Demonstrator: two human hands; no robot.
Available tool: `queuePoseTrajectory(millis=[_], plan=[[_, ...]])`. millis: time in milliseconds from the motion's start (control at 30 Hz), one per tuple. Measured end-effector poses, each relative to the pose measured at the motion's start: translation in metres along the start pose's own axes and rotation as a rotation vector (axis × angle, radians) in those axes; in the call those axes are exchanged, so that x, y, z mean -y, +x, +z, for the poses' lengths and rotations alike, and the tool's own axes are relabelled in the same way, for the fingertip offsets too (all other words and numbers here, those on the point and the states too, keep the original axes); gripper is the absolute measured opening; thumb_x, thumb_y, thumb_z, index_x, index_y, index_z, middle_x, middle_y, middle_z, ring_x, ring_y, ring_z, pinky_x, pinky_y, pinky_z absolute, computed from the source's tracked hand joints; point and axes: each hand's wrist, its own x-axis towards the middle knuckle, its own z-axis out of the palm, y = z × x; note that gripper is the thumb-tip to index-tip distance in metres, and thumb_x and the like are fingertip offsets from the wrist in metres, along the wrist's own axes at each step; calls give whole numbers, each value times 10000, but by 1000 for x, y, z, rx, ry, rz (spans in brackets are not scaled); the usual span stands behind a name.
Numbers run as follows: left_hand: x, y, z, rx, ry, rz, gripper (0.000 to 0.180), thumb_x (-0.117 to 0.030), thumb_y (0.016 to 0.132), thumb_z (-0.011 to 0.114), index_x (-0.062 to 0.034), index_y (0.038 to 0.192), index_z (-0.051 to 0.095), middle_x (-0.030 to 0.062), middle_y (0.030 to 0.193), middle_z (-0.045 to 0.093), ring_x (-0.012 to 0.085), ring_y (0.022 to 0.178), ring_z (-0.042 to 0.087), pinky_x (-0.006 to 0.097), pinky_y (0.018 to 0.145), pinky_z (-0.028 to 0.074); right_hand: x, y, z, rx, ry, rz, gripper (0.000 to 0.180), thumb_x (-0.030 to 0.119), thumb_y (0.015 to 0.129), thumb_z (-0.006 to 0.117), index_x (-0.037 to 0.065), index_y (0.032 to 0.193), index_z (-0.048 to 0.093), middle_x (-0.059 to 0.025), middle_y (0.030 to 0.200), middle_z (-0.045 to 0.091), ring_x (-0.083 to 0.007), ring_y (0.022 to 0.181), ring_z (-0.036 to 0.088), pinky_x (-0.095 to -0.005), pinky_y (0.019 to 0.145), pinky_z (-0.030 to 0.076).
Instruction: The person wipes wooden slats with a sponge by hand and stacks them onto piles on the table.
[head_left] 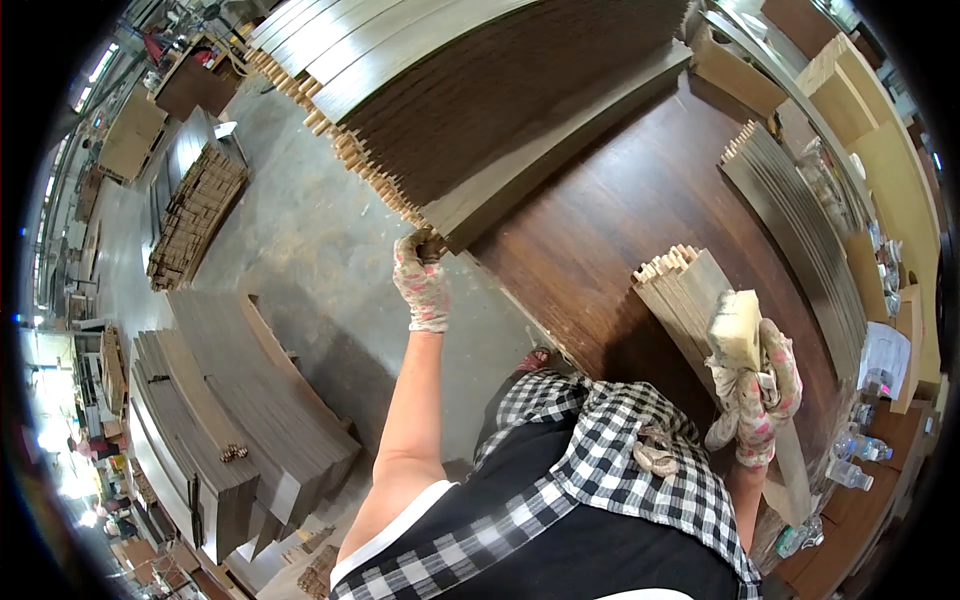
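Note:
My left hand point(421, 283), in a patterned work glove, grips the near end of a long grey-brown wooden strip point(560, 130) at the edge of a big stack of such strips point(480, 80) on the dark brown table point(620, 220). My right hand point(757, 392), also gloved, holds a pale yellow sanding block point(735, 328) above a smaller pile of strips point(685, 290) near the table's right side. Several strip ends show light wooden tenons.
Another fan of grey strips point(800, 230) lies at the table's right. Bottles point(850, 460) and papers point(885, 355) sit on a side bench. On the concrete floor point(300, 230) to the left stand stacks of boards point(240, 420) and a pallet of small wood pieces point(195, 215).

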Motion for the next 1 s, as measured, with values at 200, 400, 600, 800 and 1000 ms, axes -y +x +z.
queuePoseTrajectory(millis=[200,400,600,800,1000], plan=[[0,-6,-18,-114,46,145,258,41,915,571,1,1170,568,119,1062,563,227,938,583,339,825,505,-3,-5,-19,-151,-57,144,439,214,952,603,26,1344,545,-202,1341,593,-322,1256,557,-459,1145,314],[-87,-12,28,168,-98,305,248,-33,959,559,-4,1205,553,123,1129,528,223,1023,547,342,911,470,21,16,8,-115,-371,290,388,148,864,663,5,1224,640,-182,1249,636,-318,1101,628,-439,952,497],[-114,-27,84,427,-319,213,254,-65,984,533,-1,1230,554,121,1187,537,211,1064,550,329,928,469,31,50,72,232,-844,224,374,320,848,666,157,1184,670,-57,1154,666,-256,975,641,-371,779,526],[-107,-28,95,538,-396,105,240,-33,978,519,21,1203,581,93,1158,541,166,1047,561,309,930,469,42,-26,12,60,-907,413,326,302,811,704,138,1093,705,-76,1145,675,-271,951,641,-404,809,515],[-137,-30,128,666,-586,117,288,-101,994,505,20,1250,555,81,1204,558,180,1138,556,343,1022,451,38,18,74,-52,-831,193,267,318,831,688,154,1040,707,-84,1119,679,-251,888,659,-401,767,501]])
